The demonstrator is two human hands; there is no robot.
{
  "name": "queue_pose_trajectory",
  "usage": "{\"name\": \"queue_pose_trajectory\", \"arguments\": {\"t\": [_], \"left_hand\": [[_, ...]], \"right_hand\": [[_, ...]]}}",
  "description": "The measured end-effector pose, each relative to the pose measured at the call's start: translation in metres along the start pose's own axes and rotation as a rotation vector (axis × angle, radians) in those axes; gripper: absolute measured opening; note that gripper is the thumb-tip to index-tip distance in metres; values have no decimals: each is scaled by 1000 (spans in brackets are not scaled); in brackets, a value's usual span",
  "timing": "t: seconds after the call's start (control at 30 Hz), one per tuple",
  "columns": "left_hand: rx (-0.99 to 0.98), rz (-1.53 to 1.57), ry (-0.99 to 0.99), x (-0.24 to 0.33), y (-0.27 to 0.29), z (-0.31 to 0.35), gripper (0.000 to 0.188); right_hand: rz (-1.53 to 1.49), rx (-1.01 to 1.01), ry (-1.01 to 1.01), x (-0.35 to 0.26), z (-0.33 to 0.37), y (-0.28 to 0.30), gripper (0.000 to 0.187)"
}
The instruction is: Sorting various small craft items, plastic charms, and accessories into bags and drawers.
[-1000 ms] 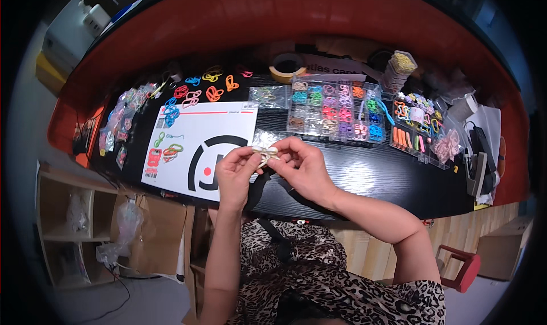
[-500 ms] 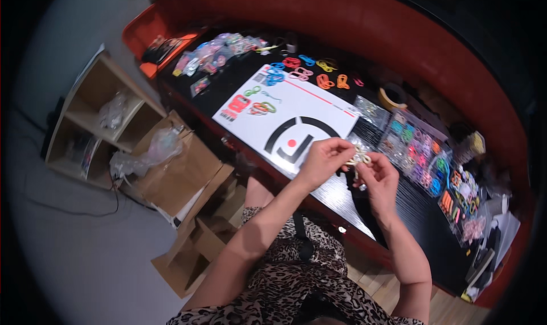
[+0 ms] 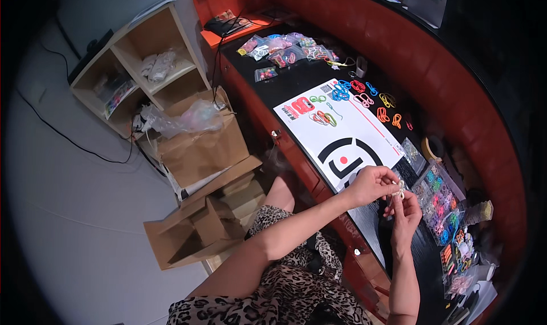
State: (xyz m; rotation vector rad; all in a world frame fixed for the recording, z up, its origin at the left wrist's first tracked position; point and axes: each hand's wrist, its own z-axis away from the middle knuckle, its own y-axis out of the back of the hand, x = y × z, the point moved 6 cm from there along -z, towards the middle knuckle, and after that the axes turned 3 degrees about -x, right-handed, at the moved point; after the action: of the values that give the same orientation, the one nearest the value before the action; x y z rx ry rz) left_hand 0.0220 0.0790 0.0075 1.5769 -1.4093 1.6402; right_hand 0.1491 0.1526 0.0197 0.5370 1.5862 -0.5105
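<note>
My left hand [image 3: 371,186] and my right hand [image 3: 405,215] meet over the near right part of the black table. Between their fingertips they pinch a small cream-coloured looped cord [image 3: 401,193]; its finer detail is too small to make out. Both hands are closed on it, raised above the right end of a white board [image 3: 364,132] with a bold black ring-shaped mark. On that board lie a red and green bundle of cord [image 3: 323,118] and a small green cord loop [image 3: 317,98].
Coiled cords line the board's far edge, among them a blue coil [image 3: 341,92] and an orange coil [image 3: 383,116]. A compartment box [image 3: 440,202] of colourful pieces sits right of my hands. Small plastic packets [image 3: 288,56] heap far left. Cardboard boxes [image 3: 205,154] and a shelf [image 3: 149,34] stand left.
My view has turned, so the table and my hands appear further right, with more of the shelf showing. Both hands still pinch the cream cord; its loops have shifted slightly between the fingers.
</note>
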Motion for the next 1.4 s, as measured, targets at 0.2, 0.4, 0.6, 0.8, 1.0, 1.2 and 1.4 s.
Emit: {"name": "queue_pose_trajectory", "arguments": {"t": [0.2, 0.4, 0.6, 0.8, 1.0, 1.2, 1.4], "left_hand": [[7, -46, -31, -1, 0, 1, 14], [119, -126, -96, 6, 0, 2, 13], [387, -232, -211, 10, 17, 6, 13], [310, -485, -388, 54, 5, 37, 13], [342, -945, -459, 47, 43, 66, 12], [342, -829, -523, 55, 55, 60, 10], [447, -767, -633, 64, 66, 98, 17]], "right_hand": [[74, -31, 66, -3, -1, -6, 13], [166, 45, 109, -3, 0, -11, 14], [230, 98, 169, -3, 1, -14, 13], [361, 133, 237, -4, 6, -13, 14], [592, 243, 329, -13, 16, -6, 13], [753, 296, 419, -22, 10, -10, 15], [818, 300, 500, -39, 24, -11, 12]]}}
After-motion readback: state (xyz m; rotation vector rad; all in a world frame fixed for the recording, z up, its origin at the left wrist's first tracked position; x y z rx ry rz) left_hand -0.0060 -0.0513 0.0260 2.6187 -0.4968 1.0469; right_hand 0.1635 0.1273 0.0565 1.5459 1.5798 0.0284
